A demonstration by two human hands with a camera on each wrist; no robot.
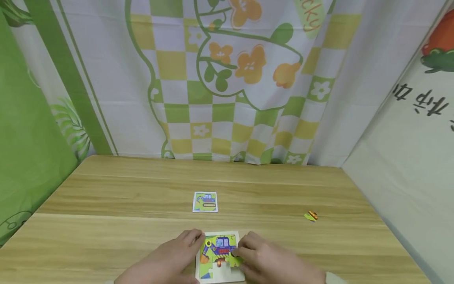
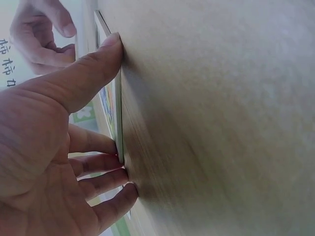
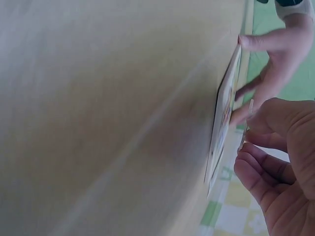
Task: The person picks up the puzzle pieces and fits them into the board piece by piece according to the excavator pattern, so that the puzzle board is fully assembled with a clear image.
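A square jigsaw puzzle board [image 1: 221, 274] with a pale frame lies at the table's near edge. Its picture shows a blue and orange excavator, with a bare patch at the lower middle. My left hand [image 1: 166, 258] holds the board's left side, thumb by the near corner and fingers by the far one. Over the right side, my right hand [image 1: 266, 256] pinches a thin puzzle piece [image 3: 251, 106] between thumb and fingers. In the right wrist view that piece is edge-on, raised off the board; its printed face is hidden there.
Beyond the board lies a small picture card [image 1: 205, 202] of the same excavator. To the right, a loose puzzle piece or small stack [image 1: 311, 216] rests on the wooden table [image 1: 106, 236]. A patterned curtain [image 1: 227, 98] hangs behind the table.
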